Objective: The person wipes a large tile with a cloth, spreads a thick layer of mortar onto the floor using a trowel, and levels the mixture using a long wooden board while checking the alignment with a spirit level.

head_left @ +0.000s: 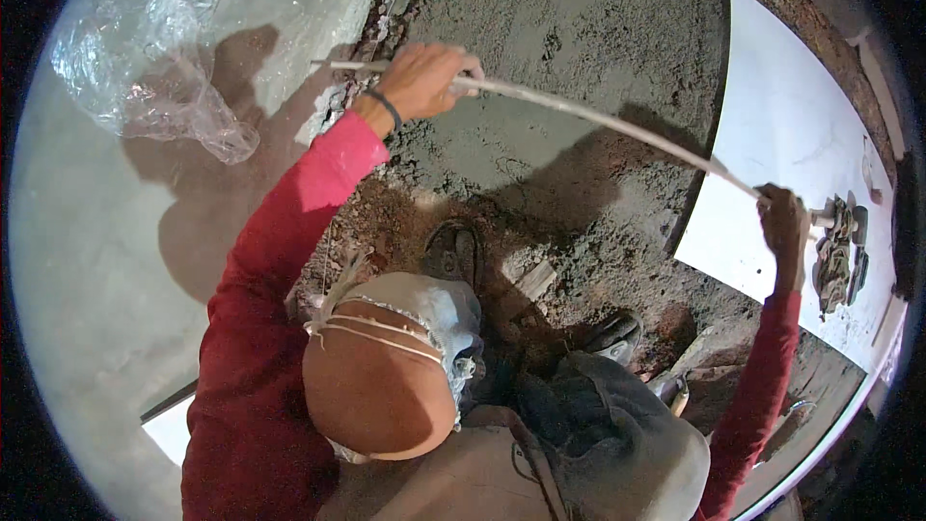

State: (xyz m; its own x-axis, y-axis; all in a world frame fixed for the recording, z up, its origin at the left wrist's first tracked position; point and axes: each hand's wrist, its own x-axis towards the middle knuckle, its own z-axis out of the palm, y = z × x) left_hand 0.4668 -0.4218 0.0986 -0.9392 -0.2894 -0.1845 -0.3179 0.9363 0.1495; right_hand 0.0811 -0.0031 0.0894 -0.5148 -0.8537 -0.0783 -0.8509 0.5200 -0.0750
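A long, thin, pale straightedge [598,118] spans the wet grey mortar [502,125] from left to right. Its left part is in the grip of my left hand [424,82], with a short end sticking out past the wrist over the smooth grey floor. My right hand [783,227] is closed on the other end, above a large white tile [767,106]. Troweled smooth at the far side, the mortar turns rough and crumbly nearer my feet. Beside my right hand, a mortar-caked tool [837,256] rests on the tile; its kind is unclear.
Crumpled clear plastic wrap [159,68] lies on the smooth grey floor [87,270] at the left. My shoe [453,253] stands on rubble close to the mortar's near side. A small broken chunk [535,282] lies between my feet. A handled tool [680,397] is near my right knee.
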